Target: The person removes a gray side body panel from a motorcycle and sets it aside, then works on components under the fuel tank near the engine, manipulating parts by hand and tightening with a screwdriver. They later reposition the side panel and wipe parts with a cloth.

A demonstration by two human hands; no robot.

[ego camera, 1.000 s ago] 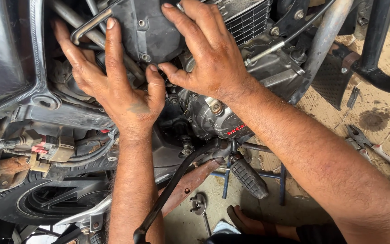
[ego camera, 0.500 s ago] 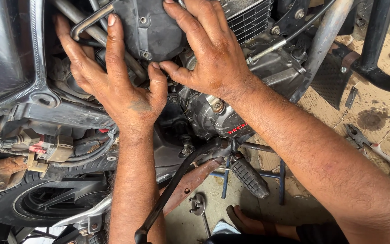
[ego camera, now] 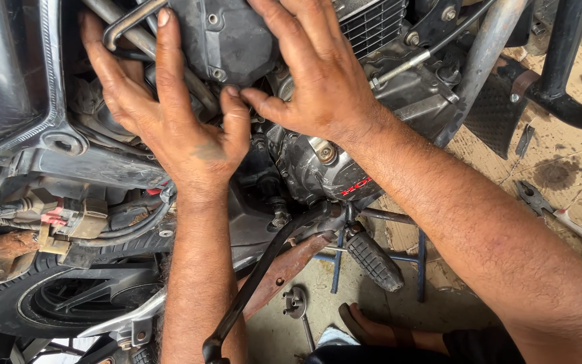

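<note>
Hands on a motorcycle engine cover (ego camera: 237, 34), upper centre of frame: left hand (ego camera: 170, 121) and right hand (ego camera: 318, 81) lie spread, fingers open and pressed flat against it. Cast metal, probably heavy, rigid, greasy; best held by its edges.

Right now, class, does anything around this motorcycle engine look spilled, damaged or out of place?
Yes: a dark oily stain marks the cardboard on the ground at right, and pliers lie loose beside it. The footrest bracket looks rusty.
</note>
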